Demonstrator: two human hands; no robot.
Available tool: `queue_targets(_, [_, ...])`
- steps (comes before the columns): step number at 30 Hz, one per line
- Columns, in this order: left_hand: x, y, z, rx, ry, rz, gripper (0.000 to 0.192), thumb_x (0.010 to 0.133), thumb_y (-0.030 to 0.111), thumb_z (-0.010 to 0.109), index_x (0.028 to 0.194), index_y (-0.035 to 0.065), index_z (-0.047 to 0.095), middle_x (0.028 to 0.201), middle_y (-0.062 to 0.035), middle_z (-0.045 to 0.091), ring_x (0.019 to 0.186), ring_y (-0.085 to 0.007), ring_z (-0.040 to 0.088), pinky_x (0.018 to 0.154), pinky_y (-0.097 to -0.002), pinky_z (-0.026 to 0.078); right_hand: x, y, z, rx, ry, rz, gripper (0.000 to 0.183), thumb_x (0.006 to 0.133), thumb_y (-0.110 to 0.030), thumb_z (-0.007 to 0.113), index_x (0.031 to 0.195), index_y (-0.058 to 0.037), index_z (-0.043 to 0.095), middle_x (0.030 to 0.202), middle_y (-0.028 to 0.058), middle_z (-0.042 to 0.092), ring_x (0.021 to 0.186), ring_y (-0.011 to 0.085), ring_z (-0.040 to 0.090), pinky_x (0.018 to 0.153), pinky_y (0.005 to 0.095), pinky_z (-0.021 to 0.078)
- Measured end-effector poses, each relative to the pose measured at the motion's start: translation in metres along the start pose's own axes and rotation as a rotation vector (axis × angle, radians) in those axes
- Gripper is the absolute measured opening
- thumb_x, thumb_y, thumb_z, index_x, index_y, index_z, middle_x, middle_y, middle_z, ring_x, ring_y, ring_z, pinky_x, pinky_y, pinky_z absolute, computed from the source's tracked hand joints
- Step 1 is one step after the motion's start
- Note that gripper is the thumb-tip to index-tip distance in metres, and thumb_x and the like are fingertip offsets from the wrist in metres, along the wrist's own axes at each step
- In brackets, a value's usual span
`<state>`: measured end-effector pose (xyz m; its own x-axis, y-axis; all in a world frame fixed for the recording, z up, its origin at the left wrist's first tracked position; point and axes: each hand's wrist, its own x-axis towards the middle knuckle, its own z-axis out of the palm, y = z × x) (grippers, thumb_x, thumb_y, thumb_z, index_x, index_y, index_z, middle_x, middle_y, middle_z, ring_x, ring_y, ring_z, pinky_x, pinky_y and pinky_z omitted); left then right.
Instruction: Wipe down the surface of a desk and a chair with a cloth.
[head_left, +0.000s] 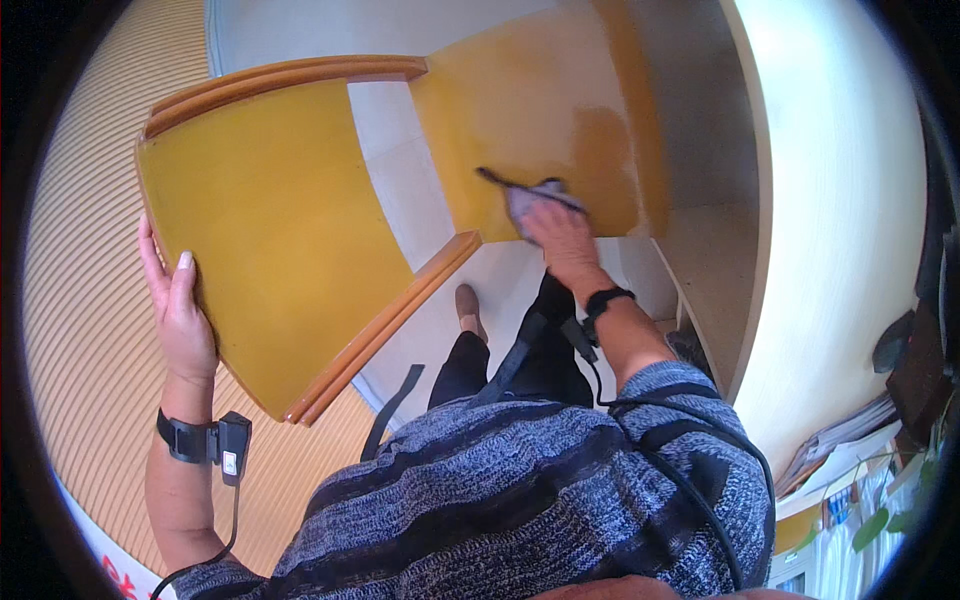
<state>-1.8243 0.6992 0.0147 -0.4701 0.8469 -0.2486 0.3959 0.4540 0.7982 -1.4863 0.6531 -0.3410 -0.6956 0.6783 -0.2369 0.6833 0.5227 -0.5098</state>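
A wooden chair with yellow panels stands before me, its backrest (277, 217) at the left and its seat (525, 112) at the upper middle. My left hand (184, 322) grips the outer edge of the backrest, thumb on the near face. On the seat, near its front-right part, my right hand (559, 236) presses a greyish cloth (536, 202) with a dark edge; it is slightly blurred. Parts of the seat look glossy or wet. Both wrists wear black straps with small devices and cables.
A pale desk or cabinet (832, 187) with an open recess stands close on the right. Papers (836, 450) and plant leaves (870, 529) are at the lower right. A ribbed tan surface (90, 300) lies at the left. My legs are below the chair.
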Motion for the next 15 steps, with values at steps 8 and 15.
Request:
queue_targets(8, [0.002, -0.011, -0.01, -0.127, -0.019, 0.018, 0.059, 0.09, 0.006, 0.038, 0.141, 0.0062, 0.01, 0.143, -0.0145, 0.022, 0.131, -0.0237, 0.024, 0.107, -0.0331, 0.02, -0.054, 0.039, -0.034, -0.208, 0.437, 0.818, 0.056, 0.082, -0.014, 0.057, 0.133, -0.0146, 0.034, 0.136, 0.0179, 0.031, 0.125, 0.0342, 0.031, 0.101, 0.0481, 0.0276])
queue_targets(15, [-0.001, -0.051, -0.026, -0.182, -0.004, 0.15, 0.057, 0.089, 0.004, 0.037, 0.141, 0.0052, 0.013, 0.141, -0.0147, 0.026, 0.129, -0.0213, 0.028, 0.105, -0.0302, 0.024, -0.103, 0.054, -0.01, 0.223, 0.296, 0.816, 0.052, 0.083, -0.017, 0.047, 0.133, -0.0119, 0.034, 0.114, 0.025, 0.052, 0.103, 0.0412, 0.049, 0.088, 0.0477, 0.039])
